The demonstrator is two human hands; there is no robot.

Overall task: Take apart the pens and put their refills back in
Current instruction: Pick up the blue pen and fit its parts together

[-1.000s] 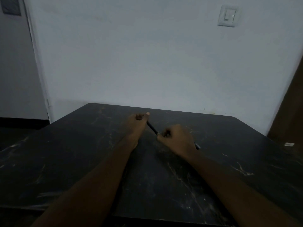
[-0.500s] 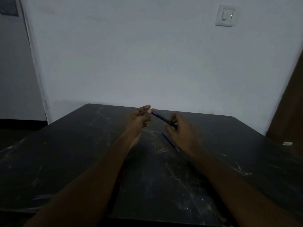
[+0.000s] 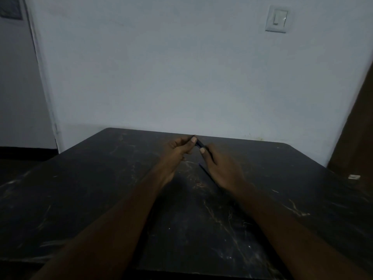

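Observation:
A dark pen is held above the far middle of the black table. My left hand pinches its far end between thumb and fingers. My right hand grips its near part, and most of the barrel is hidden in the fingers. A second thin dark pen or refill lies on the table just below my right hand, partly covered by it. The dim light hides finer detail of the pen parts.
A white wall with a light switch stands right behind the table's far edge. A small white object lies at the far right. A dark brown door or panel rises on the right.
Both hands lifted the pen off the table and brought it higher and farther away. The second thin piece came into view on the table under my right hand.

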